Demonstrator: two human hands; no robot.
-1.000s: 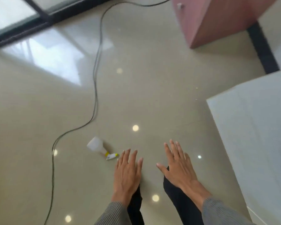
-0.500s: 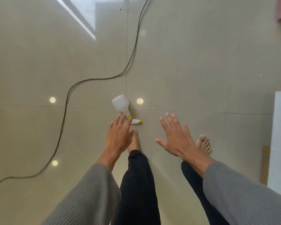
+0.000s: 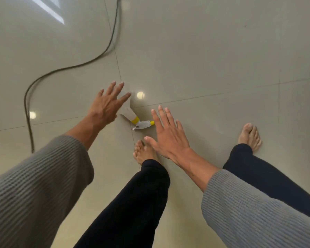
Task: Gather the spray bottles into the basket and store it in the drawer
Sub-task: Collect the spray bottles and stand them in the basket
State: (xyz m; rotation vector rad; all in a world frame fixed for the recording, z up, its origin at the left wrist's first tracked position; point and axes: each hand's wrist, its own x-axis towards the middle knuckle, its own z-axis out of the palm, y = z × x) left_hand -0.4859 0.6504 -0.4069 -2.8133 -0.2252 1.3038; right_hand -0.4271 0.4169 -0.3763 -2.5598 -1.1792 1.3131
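While the spray bottle (image 3: 128, 113) lies on its side on the floor (image 3: 222, 59), right where the tile joints cross, the left hand (image 3: 106, 106) hovers over its body, fingers spread, grasping nothing, likely lining up a grab; right hand (image 3: 168, 136) straight-fingered, empty, just beside it.

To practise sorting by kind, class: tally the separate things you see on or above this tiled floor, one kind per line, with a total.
White plastic spray bottle with yellow collar: 1
Thin black cable: 1
Bare hands, left hand and right hand: 2
Bare feet: 2
Total: 6
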